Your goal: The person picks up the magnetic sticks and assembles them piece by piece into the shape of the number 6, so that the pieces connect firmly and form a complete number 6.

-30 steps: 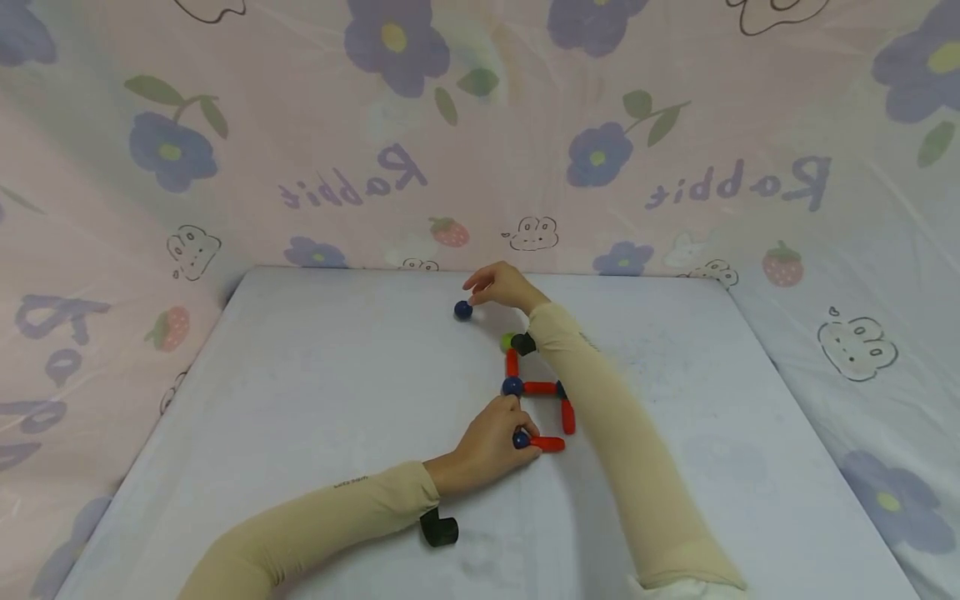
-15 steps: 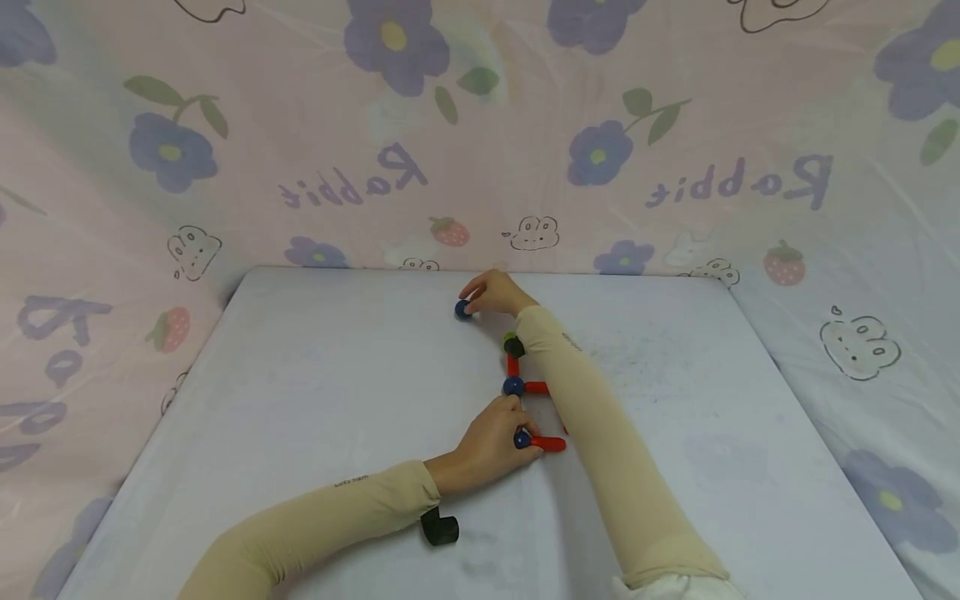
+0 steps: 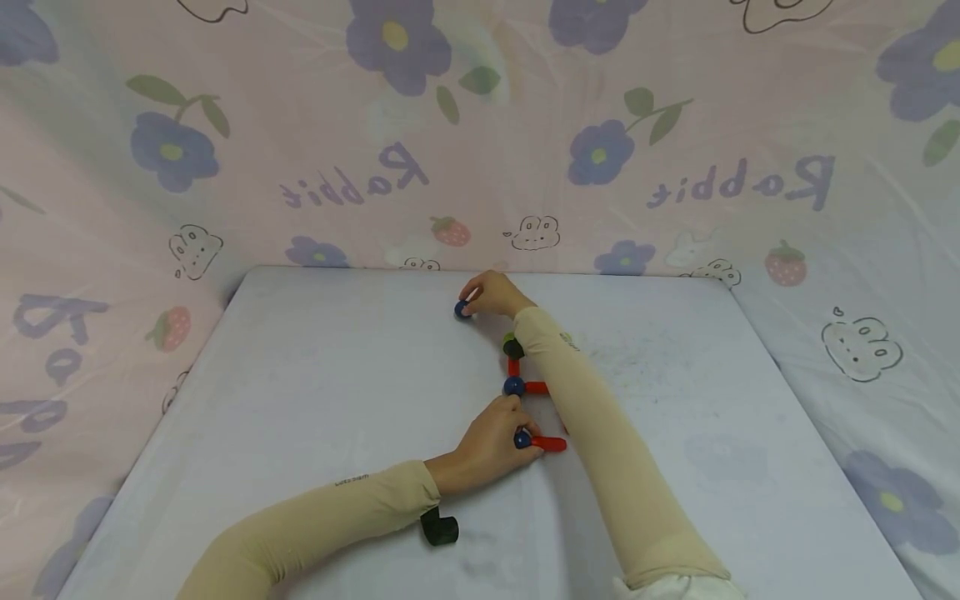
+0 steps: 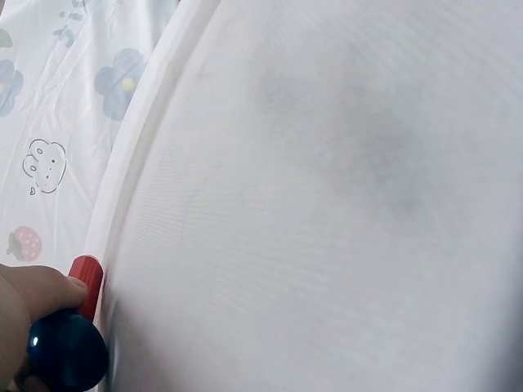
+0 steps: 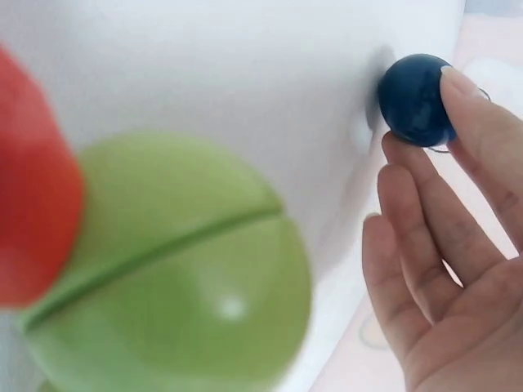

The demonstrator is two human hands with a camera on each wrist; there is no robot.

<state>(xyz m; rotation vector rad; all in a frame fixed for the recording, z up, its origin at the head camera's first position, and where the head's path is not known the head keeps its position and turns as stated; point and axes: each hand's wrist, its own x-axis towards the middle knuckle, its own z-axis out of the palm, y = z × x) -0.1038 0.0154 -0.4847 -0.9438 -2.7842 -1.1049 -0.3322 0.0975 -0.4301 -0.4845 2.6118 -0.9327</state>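
Observation:
In the head view my right hand [image 3: 497, 293] is at the far side of the table, its thumb and fingers pinching a loose blue ball [image 5: 413, 100]. My left hand [image 3: 487, 437] grips a blue ball [image 3: 522, 439] with a red rod [image 3: 551, 444] pointing right from it. The left wrist view has the thumb lying against the red rod [image 4: 88, 282], beside the blue ball [image 4: 69, 351]. Just beyond the left hand, another blue ball [image 3: 513, 386] joins further red rods. A green ball [image 5: 180, 269] caps one rod, partly hidden by the wrist camera in the head view.
The right sleeve [image 3: 600, 425] crosses over the joined pieces and hides some of them. A white table top [image 3: 360, 358] lies beneath everything. Behind it hangs a patterned cloth [image 3: 480, 150]. Dark cameras sit under both wrists.
My right hand has come slightly down onto the far blue ball and now pinches it. Its forearm has swung left, covering the rods on the right. The left hand stays put.

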